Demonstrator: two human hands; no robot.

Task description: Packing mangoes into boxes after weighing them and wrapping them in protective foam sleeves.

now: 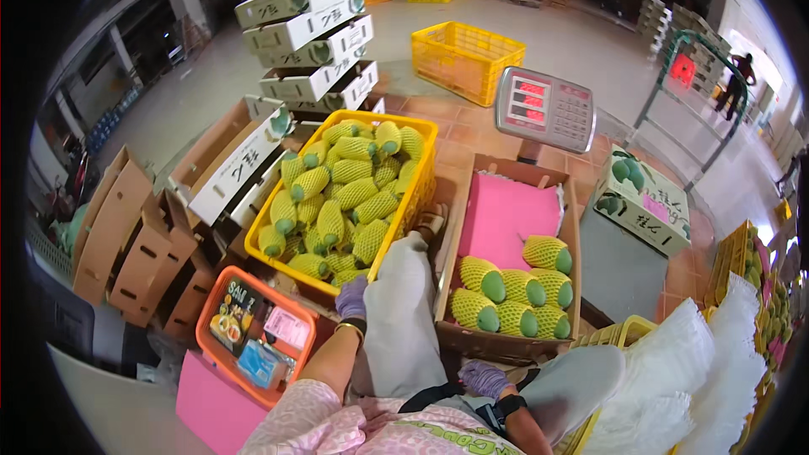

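My left hand [352,297], in a purple glove, is at the near rim of a yellow crate [428,177], beside my left knee. Its fingertips are hidden, so its grip cannot be made out. The crate is full of green mangoes [350,170] in yellow foam nets. Close to my lap, my right hand [484,377], gloved too, has its fingers curled in; what they hold, if anything, is hidden. Ahead of it stands an open cardboard box [447,286] with several netted mangoes [506,291] in its near part and a pink sheet [506,217] behind them.
A digital scale display [548,109] rises behind the box. White cartons [316,17] are stacked far left; a printed carton [645,198] lies on a grey platform at right. An orange basket [308,341] of small packages sits left, white foam nets [666,371] right. Farther off, a person [738,84] stands.
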